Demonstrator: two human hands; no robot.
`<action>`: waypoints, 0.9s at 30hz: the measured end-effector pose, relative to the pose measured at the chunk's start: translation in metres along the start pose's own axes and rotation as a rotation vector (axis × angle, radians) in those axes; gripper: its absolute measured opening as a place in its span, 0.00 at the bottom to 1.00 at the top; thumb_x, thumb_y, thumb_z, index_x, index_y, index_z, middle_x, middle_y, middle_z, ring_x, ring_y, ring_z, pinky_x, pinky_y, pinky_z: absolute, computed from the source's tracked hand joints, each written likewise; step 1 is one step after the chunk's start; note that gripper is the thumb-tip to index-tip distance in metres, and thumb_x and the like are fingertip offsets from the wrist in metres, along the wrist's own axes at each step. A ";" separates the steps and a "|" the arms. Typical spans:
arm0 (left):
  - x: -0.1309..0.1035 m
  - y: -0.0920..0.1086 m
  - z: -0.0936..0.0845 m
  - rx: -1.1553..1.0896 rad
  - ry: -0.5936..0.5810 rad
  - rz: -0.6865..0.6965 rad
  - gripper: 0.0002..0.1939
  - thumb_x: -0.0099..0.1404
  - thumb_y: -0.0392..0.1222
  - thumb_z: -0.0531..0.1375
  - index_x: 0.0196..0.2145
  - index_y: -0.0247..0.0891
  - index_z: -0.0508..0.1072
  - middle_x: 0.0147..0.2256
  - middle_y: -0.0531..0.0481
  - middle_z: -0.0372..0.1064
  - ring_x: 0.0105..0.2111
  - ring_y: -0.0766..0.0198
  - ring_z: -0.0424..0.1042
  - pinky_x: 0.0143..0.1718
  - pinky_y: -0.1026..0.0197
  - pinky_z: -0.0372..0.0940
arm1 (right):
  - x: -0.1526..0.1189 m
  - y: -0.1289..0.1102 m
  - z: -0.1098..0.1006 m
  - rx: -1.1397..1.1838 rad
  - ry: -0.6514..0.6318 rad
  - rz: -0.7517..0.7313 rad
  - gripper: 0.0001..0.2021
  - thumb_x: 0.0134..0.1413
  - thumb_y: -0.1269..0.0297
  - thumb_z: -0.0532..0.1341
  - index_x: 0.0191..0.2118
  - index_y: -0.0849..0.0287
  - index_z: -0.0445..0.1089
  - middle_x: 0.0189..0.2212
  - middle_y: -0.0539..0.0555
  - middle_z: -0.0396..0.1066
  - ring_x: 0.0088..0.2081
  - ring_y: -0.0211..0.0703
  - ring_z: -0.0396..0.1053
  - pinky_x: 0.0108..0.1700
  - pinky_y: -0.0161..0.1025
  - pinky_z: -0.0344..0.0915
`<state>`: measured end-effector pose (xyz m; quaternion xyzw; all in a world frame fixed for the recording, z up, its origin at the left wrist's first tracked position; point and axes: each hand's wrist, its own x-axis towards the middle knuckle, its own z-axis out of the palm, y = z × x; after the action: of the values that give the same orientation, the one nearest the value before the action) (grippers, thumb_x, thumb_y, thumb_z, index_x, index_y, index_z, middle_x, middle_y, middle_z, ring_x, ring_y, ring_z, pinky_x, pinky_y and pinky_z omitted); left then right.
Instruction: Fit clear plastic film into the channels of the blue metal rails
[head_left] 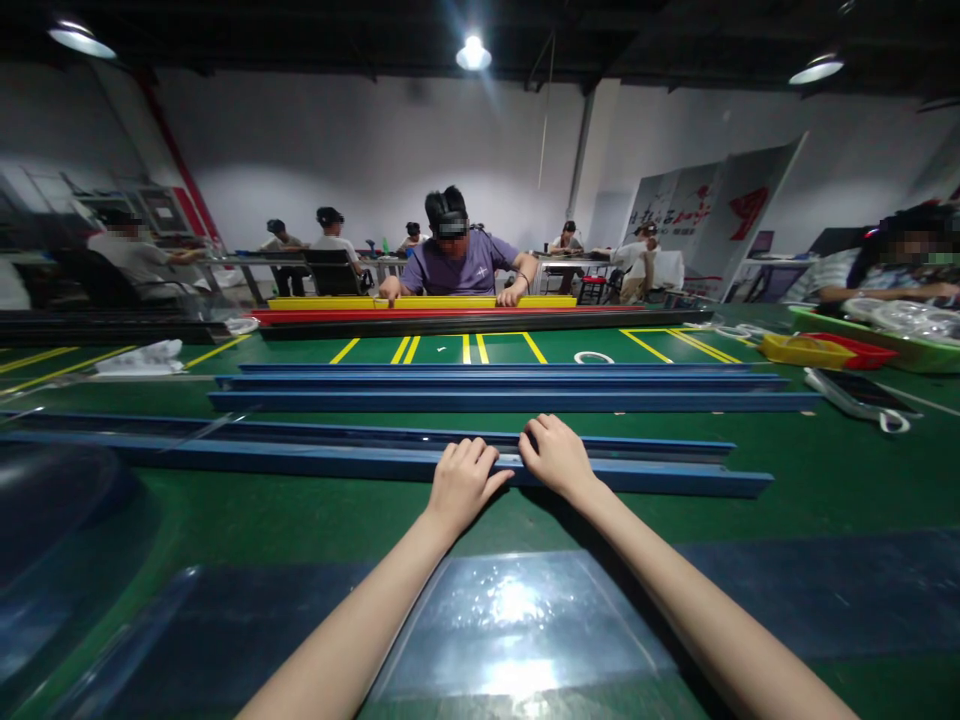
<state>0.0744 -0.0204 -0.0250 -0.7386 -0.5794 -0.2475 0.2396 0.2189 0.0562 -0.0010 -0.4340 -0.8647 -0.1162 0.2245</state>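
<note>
Far L of frame: a bulky see-through plastic thing [60, 540], blurry, can't ID it, on the green surface [825, 460]. Just above it my near blue rail [360, 465] comes in from the L edge, w/ what looks like a clear strip [214, 427] across it. Rail crosses mid-frame & stops R of ctr. Long axis: nearly side to side, dipping a bit toward the R end; L end's cut off by the frame. Channel seems to open upward.

Ctr: my left hand [465, 480] is on the rail, fingers bent over the channel, thumb out to the R. Next to it, small gap between, my right hand [556, 455], fingers curled down into the same stretch. So hands apart from each other, both touching the rail; can't tell if either is clamped on it or pinching smth inside. Step in hand, I'd guess: working at one spot in the channel. Next move prob. calls for even fingertip pressure along the axis, w/o rolling the rail. More blue rails [510, 402] lie just behind, approx. parallel.

R side: a phone [859, 390] & a yellow tray [780, 350] above it, both apart from my rail.
</note>
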 end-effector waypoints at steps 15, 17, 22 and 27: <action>0.002 0.001 -0.003 0.106 0.025 0.037 0.17 0.64 0.51 0.47 0.31 0.36 0.68 0.29 0.48 0.67 0.32 0.60 0.64 0.36 0.58 0.53 | -0.005 0.030 -0.012 -0.039 -0.139 -0.068 0.12 0.55 0.67 0.46 0.30 0.62 0.64 0.29 0.57 0.67 0.34 0.41 0.64 0.37 0.34 0.55; 0.003 0.001 -0.003 0.133 0.032 0.019 0.17 0.64 0.51 0.47 0.30 0.36 0.68 0.28 0.48 0.67 0.32 0.60 0.64 0.38 0.56 0.53 | -0.008 0.041 -0.014 -0.041 -0.149 -0.074 0.11 0.55 0.67 0.46 0.30 0.62 0.64 0.29 0.57 0.67 0.34 0.41 0.64 0.38 0.34 0.55; 0.003 0.001 -0.003 0.166 0.031 -0.025 0.18 0.64 0.51 0.47 0.28 0.36 0.68 0.29 0.47 0.68 0.32 0.59 0.64 0.38 0.55 0.52 | -0.018 0.073 -0.017 -0.029 -0.150 -0.055 0.11 0.54 0.68 0.46 0.29 0.61 0.63 0.28 0.56 0.66 0.33 0.41 0.63 0.36 0.34 0.55; 0.003 0.002 -0.003 0.152 0.011 0.012 0.19 0.64 0.52 0.47 0.29 0.36 0.68 0.28 0.47 0.67 0.31 0.60 0.64 0.34 0.58 0.52 | -0.026 0.097 -0.020 -0.002 -0.144 -0.014 0.10 0.53 0.68 0.47 0.28 0.60 0.62 0.28 0.55 0.66 0.31 0.40 0.63 0.36 0.34 0.55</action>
<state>0.0763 -0.0204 -0.0215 -0.7204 -0.5908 -0.2055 0.2995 0.3159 0.0884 0.0042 -0.4355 -0.8815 -0.0871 0.1606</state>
